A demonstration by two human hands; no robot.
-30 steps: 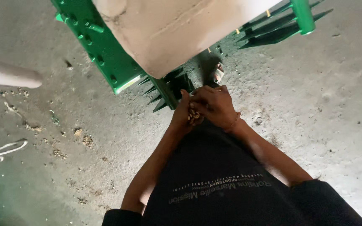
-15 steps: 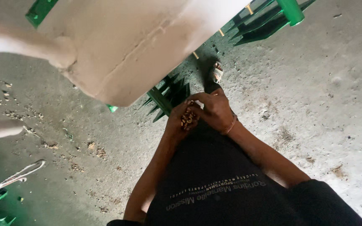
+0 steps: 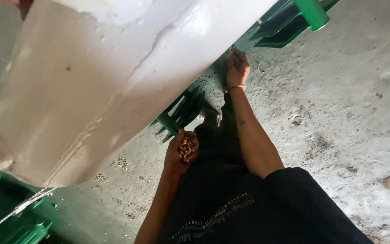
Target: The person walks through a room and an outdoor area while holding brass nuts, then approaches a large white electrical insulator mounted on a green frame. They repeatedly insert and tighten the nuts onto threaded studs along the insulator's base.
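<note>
**A Handful of Nuts Under the Big White Tank**

The left hand (image 3: pixel 182 151) is cupped, palm up. Its fingers curl around a small pile of yellow-brown nuts (image 3: pixel 186 149). The nuts sit in the palm, close to the person's body and just below a green metal bar (image 3: pixel 168 123).

The right hand (image 3: pixel 236 68) reaches far out, away from the body. It is up by the lower edge of the big white tank (image 3: pixel 113 77). The fingers are bent and close together, but it is too dark there to tell if they hold anything. A thin band goes around the wrist.

The white tank fills most of the view from the top left. It is smooth with some dents and marks. Dark green metal blades (image 3: pixel 187 105) stick out from under it, near the left hand. More green frame (image 3: pixel 312 13) shows at the top right, and another green part (image 3: pixel 28 226) sits at the bottom left with a pale rope (image 3: pixel 14 210) lying across it.

The person wears a black shirt (image 3: pixel 249 208). The floor (image 3: pixel 353 113) is grey concrete with little bits and crumbs scattered on it.
</note>
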